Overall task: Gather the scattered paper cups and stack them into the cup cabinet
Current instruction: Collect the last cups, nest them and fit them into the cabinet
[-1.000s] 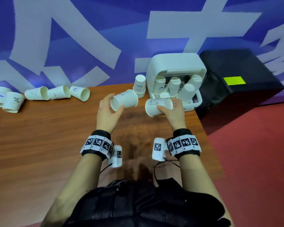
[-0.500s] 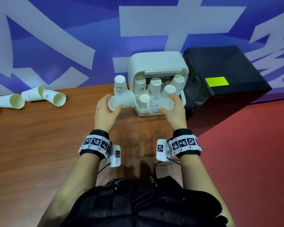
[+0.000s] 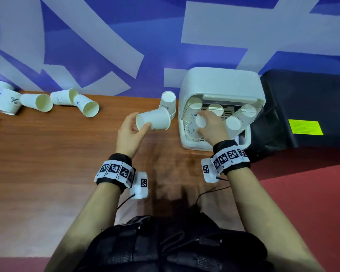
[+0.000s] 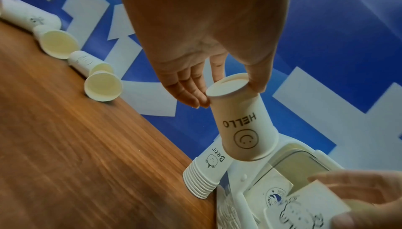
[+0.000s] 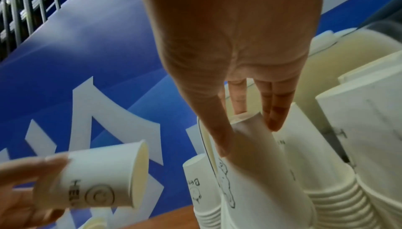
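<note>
My left hand (image 3: 139, 123) pinches a white "HELLO" paper cup (image 3: 155, 122) by its base. That cup (image 4: 243, 126) lies sideways in the air, mouth toward the white cup cabinet (image 3: 222, 85), above a short cup stack (image 3: 168, 104) on the table. My right hand (image 3: 201, 125) reaches into the cabinet's open front. It grips a cup with a drawing (image 3: 190, 131), base up, on the front-left stack; the grip on this cup (image 5: 250, 155) shows clearly in the right wrist view. Several loose cups (image 3: 87, 107) lie on their sides at the far left.
Several upside-down cup stacks (image 3: 236, 121) fill the cabinet, close around my right hand. A black case (image 3: 302, 107) sits right of the cabinet, past the wooden table's (image 3: 57, 154) right edge. A blue and white wall runs directly behind.
My right hand has carried its cup from in front of the cabinet into it, onto the front-left stack. My left hand still holds its cup just left of the cabinet.
</note>
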A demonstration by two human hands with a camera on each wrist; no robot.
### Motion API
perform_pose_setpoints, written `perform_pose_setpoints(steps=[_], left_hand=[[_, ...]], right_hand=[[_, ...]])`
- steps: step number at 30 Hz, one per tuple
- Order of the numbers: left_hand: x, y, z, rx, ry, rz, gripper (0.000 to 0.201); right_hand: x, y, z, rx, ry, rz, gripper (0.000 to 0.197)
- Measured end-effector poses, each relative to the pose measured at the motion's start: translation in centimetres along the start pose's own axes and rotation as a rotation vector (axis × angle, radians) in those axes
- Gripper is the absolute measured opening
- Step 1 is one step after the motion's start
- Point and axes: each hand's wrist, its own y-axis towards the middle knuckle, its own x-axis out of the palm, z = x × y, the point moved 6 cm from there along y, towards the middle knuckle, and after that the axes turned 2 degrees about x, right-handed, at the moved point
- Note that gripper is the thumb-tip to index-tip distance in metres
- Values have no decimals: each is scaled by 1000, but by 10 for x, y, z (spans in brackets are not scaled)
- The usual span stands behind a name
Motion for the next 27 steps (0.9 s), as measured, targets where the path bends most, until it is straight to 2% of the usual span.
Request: perform_pose_setpoints(steps=[3,6,8,12,16,19,21,27], left_hand=[[-1,4,-12,-63,-55,9,38],[-2,8,-24,-118,-101,22,44],[0,10,-31,-143,-107,30,42],[4,11,-31,-155,-94,30,46],[10,10,-20,-125,-71,1,41],[21,7,-6,-74,-31,-40,32],[33,5,7,-31,6,-76,27],[83,1,54,96,63,-203,39]], right_hand=[[15,7,4,3,-76,-1,58],[36,9,13,49,-157,-59,61],[46,7,18,61,-168,-45,61],[53,6,18,70,-115,1,61],[53,-3,19,74,30,-43,68],[45,-18,20,34,123,-32,73],[33,-27,23,30,153,0,69],[-30,-62,42,77,388,235,56]])
